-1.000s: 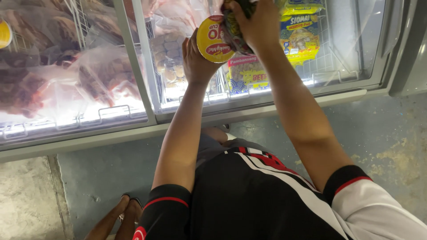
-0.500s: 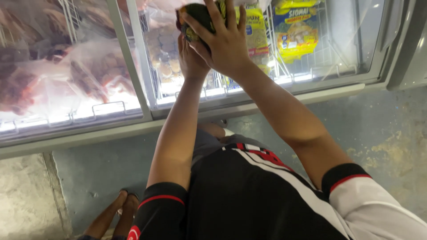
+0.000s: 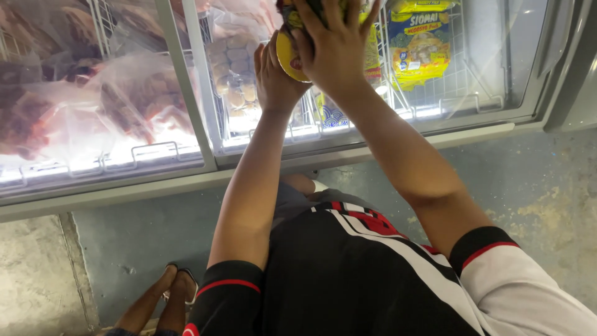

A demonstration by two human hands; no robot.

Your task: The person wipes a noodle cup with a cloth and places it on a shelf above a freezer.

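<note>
Grey concrete floor (image 3: 547, 186) below, lit glass-topped chest freezer (image 3: 186, 174) across the top. Along the freezer's left end, clear bags of frozen meat (image 3: 93, 106) in wire baskets. Near its middle, left hand (image 3: 273, 78) cupped under a round yellow packet (image 3: 289, 53), fingers curled against its lower left edge. Right hand (image 3: 333, 46) spread flat over the packet's face, fingers splayed apart and pressing down, packet sandwiched between both palms above the glass lid. Probably light, with a slick, crinkly plastic skin and a slightly yielding filling; best taken by the rim, thumb under, fingers over. Towards the freezer's right end, a yellow printed food bag (image 3: 420, 46) behind the glass.
</note>
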